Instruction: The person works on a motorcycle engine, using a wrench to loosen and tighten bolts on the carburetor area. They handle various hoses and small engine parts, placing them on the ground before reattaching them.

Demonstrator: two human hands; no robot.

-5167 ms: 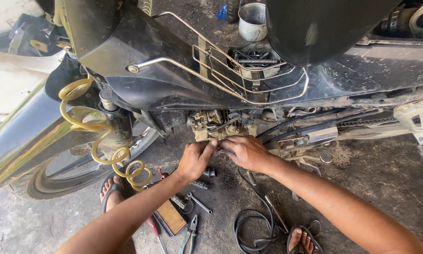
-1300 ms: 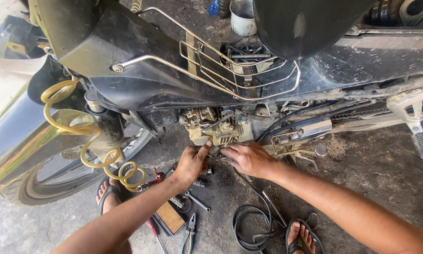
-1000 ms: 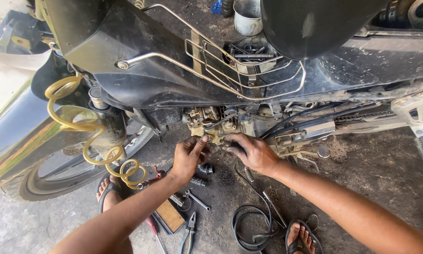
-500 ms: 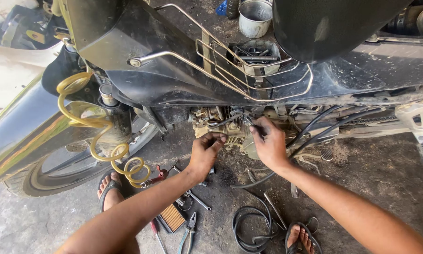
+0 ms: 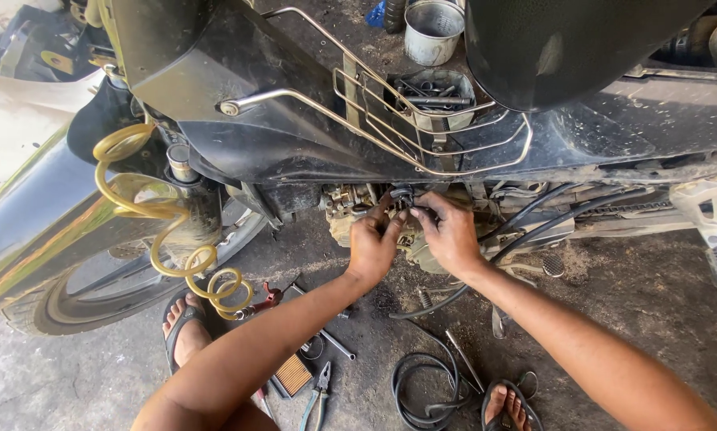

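Gritty concrete floor (image 5: 630, 319), greasy engine (image 5: 358, 209)

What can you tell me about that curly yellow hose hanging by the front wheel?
The coiled hose is translucent yellow, plastic by the look of it. It starts in wide loops beside the motorcycle's black body panel, crosses in front of the fork and front wheel, and winds down in tighter coils toward the concrete floor. Its lower end meets a red-handled tool near a sandalled foot. Neither hand touches it.
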